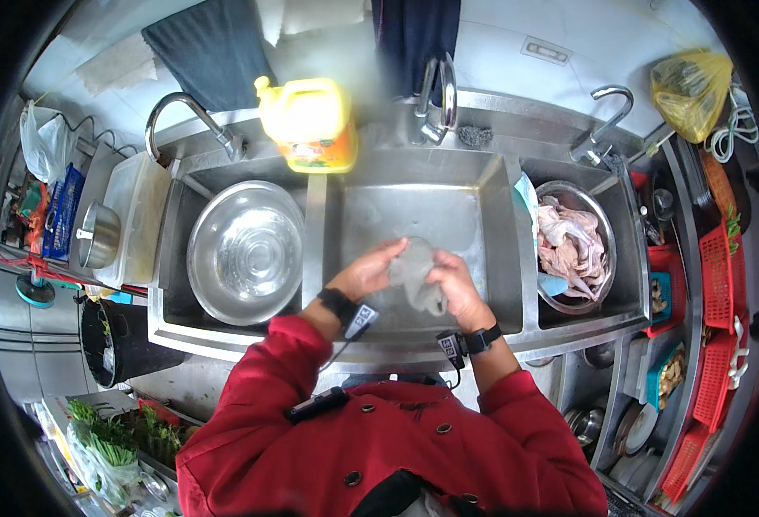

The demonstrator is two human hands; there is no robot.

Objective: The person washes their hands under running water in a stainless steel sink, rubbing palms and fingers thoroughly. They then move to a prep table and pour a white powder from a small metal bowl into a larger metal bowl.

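Observation:
Over the middle basin of a steel sink (418, 213), my left hand (373, 268) and my right hand (458, 284) hold a limp, greyish translucent thing (415, 268) between them. It looks like a thin bag or cloth; which cannot be told. My left hand grips its upper left side, my right hand its right side, and its lower end hangs down between them. In the left basin stands a large steel bowl (250, 252). The right basin holds a metal bowl (605, 226) of raw, plucked poultry (567, 239), with pale blue plastic at its left edge.
Behind the basins stand a yellow jug (308, 126), steel faucets (441, 97) and a wire scourer (475, 135). Left are a plastic tub (135, 213), a small steel pot (100, 234) and a black bin (127, 342). Red baskets (722, 278) line the right side.

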